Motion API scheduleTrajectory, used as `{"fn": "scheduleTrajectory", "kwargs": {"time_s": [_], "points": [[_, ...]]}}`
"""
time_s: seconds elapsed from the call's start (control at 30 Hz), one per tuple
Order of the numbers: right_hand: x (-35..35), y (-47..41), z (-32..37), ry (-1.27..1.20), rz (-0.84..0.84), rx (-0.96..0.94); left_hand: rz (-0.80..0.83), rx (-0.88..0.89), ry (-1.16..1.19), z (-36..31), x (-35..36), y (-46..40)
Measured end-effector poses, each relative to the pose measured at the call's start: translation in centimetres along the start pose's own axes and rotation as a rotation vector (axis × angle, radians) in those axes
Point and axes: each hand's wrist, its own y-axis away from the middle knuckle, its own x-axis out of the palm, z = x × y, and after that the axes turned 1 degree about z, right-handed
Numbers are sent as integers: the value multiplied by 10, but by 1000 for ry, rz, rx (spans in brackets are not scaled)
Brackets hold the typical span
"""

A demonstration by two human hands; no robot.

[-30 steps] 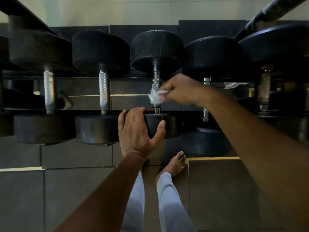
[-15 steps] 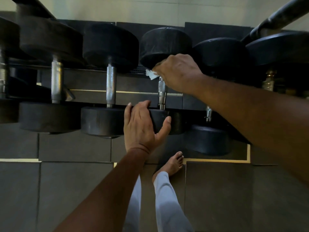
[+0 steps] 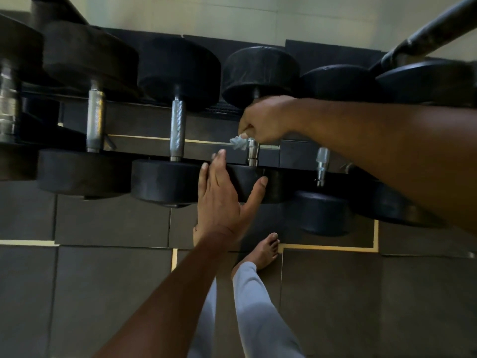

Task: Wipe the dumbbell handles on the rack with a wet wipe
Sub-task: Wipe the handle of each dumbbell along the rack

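Dumbbell handle [image 3: 252, 155], the steel one third from the right on the rack [image 3: 291, 156], is showing only its near end below my right hand [image 3: 265, 120]; the rest is hidden under my fist. My right hand is curling round the handle with the wet wipe [image 3: 236, 142] bunched inside the grip, and a crumpled white corner of it is poking out to the left of my fingers. My left hand [image 3: 222, 200] is resting flat on the near black head [image 3: 258, 186] of the same dumbbell, fingers straight and together, thumb spread out to the right across the rubber. The far head [image 3: 260, 73] of that dumbbell is sitting just beyond my right knuckles.

To the left, two more dumbbells are lying on the rack with knurled steel handles [image 3: 177, 130] [image 3: 96, 117] running near to far between their black heads. To the right, a smaller dumbbell is showing a short bright handle [image 3: 322, 161] beside my right forearm, which is crossing over it. A dark bar [image 3: 426, 37] is slanting across the far right corner.

Below the rack I am standing barefoot on dark floor mats [image 3: 103, 293] edged with pale yellow lines, my right foot [image 3: 263, 250] just beside one line, my legs in light trousers [image 3: 258, 319].
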Motion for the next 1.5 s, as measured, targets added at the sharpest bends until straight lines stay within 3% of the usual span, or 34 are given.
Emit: {"fn": "scheduleTrajectory", "kwargs": {"time_s": [0.2, 0.43, 0.63, 0.73, 0.87, 0.93, 1.1, 1.2, 1.37, 1.5], "points": [[-7, -6, 10, 40, 155, -41, 15, -14, 15, -1, -2, -1], [16, 0, 18, -47, 137, -28, 38, -17, 20, -1, -5, -2], [55, 26, -1, -632, -241, 51, 81, -14, 73, -3, -14, 0], [75, 59, -15, -980, -439, 181, 82, -36, 69, -10, -20, 2], [92, 107, -29, -1573, -568, 346, 79, 90, 61, -30, -24, 7], [98, 127, -36, -1735, -625, 381, 99, 164, 70, -47, -19, 8], [121, 162, -59, -1720, -755, 502, 146, 296, 49, -91, 12, 17], [138, 172, -77, -1720, -725, 536, 163, 315, 29, -110, 41, 27], [155, 176, -109, -1807, -559, 559, 145, 156, -52, -123, 82, 37], [159, 169, -122, -1485, -536, 502, 123, 77, -118, -126, 98, 39]]}}
